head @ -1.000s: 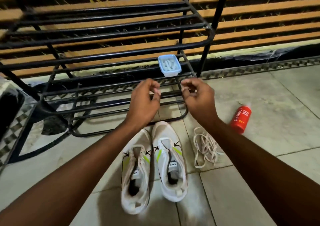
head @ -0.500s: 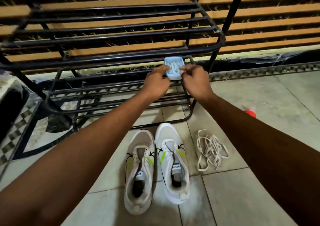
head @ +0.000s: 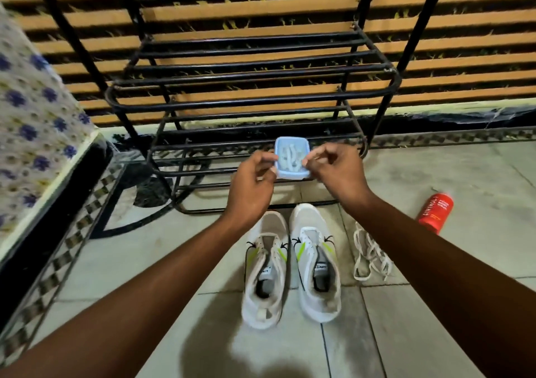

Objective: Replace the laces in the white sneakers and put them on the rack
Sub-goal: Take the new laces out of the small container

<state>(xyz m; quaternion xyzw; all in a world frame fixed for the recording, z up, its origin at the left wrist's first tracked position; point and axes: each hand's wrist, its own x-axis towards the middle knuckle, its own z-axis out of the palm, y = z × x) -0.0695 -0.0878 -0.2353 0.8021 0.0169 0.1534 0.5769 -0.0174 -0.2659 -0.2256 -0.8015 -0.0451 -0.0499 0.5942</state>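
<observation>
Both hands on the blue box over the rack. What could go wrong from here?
1. The small blue box is pinched only at its edges by the left hand and right hand; it may slip and drop through the gaps between the rack bars.
2. If it tips, the white pieces inside could scatter over the floor.
3. The loose laces lie beside the sneakers, easy to snag or to confuse with the new ones.

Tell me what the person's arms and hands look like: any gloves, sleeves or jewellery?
Both forearms are bare all the way to the bottom edge of the picture, with no sleeves in view. The left hand and the right hand wear no gloves, and no watch, bracelet or ring shows on the wrists and fingers that are visible.
</observation>
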